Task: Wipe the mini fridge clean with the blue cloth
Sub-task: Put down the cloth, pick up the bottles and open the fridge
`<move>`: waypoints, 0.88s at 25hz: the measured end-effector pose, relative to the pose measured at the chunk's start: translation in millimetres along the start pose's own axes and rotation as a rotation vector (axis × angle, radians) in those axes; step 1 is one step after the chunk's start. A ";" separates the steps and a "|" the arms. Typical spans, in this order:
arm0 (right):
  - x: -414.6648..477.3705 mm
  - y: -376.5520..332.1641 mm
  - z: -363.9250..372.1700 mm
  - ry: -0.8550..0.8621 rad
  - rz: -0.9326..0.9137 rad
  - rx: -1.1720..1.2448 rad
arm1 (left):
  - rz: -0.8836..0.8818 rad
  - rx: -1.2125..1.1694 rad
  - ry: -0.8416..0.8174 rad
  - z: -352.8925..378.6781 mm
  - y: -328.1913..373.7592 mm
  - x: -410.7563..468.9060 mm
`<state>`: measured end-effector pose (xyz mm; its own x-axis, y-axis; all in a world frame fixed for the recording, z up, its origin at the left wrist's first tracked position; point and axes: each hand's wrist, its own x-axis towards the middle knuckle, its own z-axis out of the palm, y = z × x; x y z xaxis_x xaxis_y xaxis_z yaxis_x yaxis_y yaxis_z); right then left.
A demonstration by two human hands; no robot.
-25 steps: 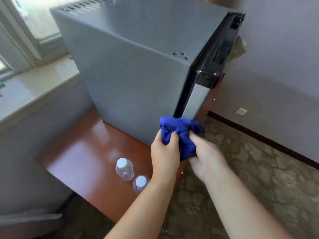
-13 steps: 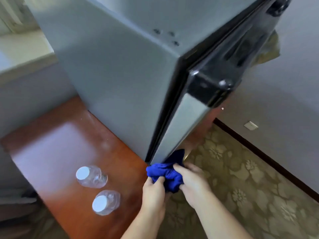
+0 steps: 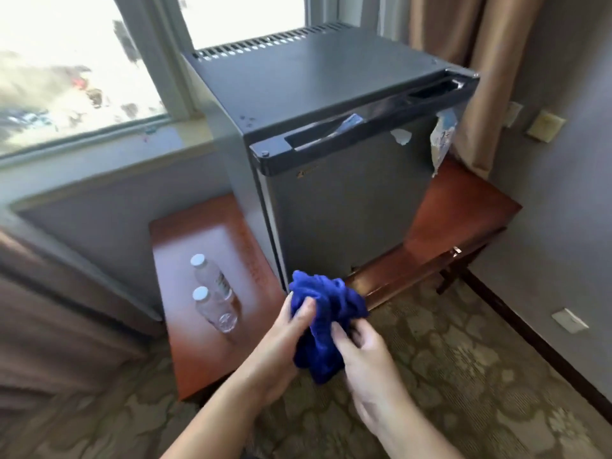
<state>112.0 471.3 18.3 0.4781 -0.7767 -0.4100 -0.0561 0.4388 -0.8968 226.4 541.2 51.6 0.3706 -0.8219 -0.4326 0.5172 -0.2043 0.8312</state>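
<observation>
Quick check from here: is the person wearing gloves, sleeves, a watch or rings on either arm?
Nothing worn that shows. The left hand and right hand are bare, without gloves, and both forearms are uncovered down to the frame's lower edge. No watch, band or ring is visible, though motion blur could hide something small.

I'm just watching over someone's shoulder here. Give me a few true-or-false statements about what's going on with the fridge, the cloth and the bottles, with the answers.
1. Both hands hold the blue cloth. True: the left hand and the right hand both have a grip on it.
2. The cloth is spread flat on the fridge top. False: it is bunched up, low in front of the mini fridge.
3. Two water bottles stand on the wooden table. True.
4. The bottles sit on top of the fridge. False: they are on the table to its left.
5. The fridge door is wide open. False: it looks shut.
</observation>
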 end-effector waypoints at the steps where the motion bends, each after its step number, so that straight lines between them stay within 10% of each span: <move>1: -12.7 -7.5 6.2 -0.063 -0.002 -0.023 | 0.071 0.105 0.013 0.0 7.7 -7.7; 7: -30.1 -60.9 62.0 -0.443 -0.175 -0.438 | 0.284 0.175 0.355 -54.6 75.0 -30.3; 14: -4.0 -78.7 107.0 -0.383 -0.202 -0.589 | 0.469 0.474 0.559 -149.7 194.4 11.0; 22: 50.6 -67.8 179.0 -0.334 -0.154 -0.945 | 0.257 0.676 0.329 -237.6 206.3 132.4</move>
<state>296.9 483.1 88.1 0.7511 -0.5656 -0.3407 -0.5743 -0.3051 -0.7597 565.5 516.5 82.8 0.6787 -0.7091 -0.1915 -0.1566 -0.3945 0.9055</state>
